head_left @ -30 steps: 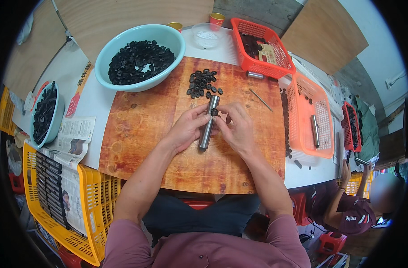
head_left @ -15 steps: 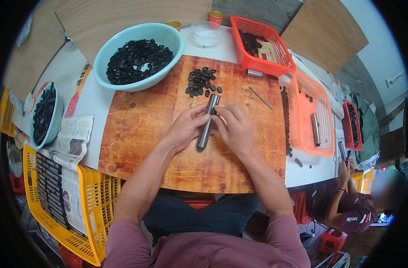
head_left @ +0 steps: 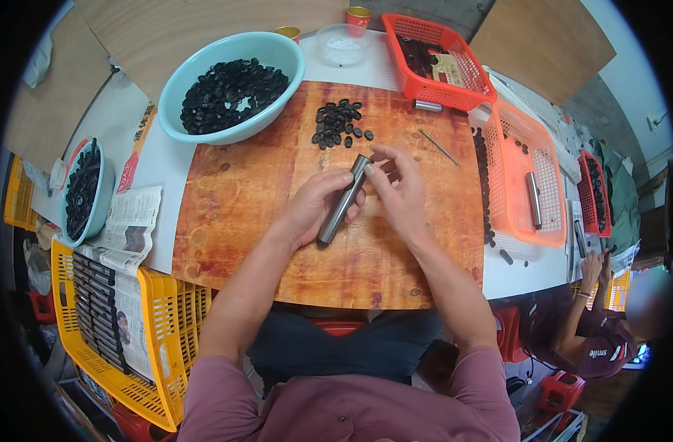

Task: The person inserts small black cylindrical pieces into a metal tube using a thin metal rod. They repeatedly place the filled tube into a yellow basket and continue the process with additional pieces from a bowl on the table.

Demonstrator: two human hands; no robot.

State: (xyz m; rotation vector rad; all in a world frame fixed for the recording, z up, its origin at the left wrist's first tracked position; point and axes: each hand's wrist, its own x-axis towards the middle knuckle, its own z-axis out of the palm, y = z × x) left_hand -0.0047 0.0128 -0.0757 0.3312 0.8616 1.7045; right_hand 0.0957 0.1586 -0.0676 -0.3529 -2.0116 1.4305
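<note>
A grey metallic tube (head_left: 339,210) with a dark lower end slants above the wooden board. My left hand (head_left: 318,204) is wrapped round its middle, the thumb lying along the top side. At the tube's upper end, my right hand (head_left: 403,191) has its thumb and forefinger on either side of the rim; its other fingers are curled. Whether a small part sits between those fingertips is hidden. Just beyond the tube lies a loose heap of small black oval rings (head_left: 338,121). To the right of them rests a thin metal rod (head_left: 439,148).
The stained wooden board (head_left: 233,243) covers the table's middle. A pale blue basin (head_left: 296,81) of black pieces stands far left, a smaller basin (head_left: 101,206) beyond the left edge. Red basket (head_left: 454,92) and orange basket (head_left: 513,221) line the right. A yellow crate (head_left: 160,309) is near left; a co-worker (head_left: 590,324) sits right.
My right hand has slid up from the tube's middle to its upper end. The tube leans further to the right at the top. The whole view has shifted slightly.
</note>
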